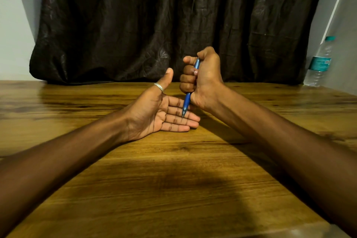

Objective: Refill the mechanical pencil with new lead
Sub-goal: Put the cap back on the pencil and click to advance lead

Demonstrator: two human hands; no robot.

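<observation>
My right hand is closed in a fist around a blue mechanical pencil, held nearly upright with its metal tip pointing down. The thumb sits on the pencil's top end. My left hand lies palm up on the wooden table, fingers flat and together, thumb raised with a silver ring on it. The pencil tip hovers just over the fingers of the left hand; a thin lead seems to stick out of the tip. No lead case or spare lead is visible.
A dark crumpled curtain hangs behind the table's far edge. A clear plastic water bottle with a teal cap and label stands at the far right by the wall.
</observation>
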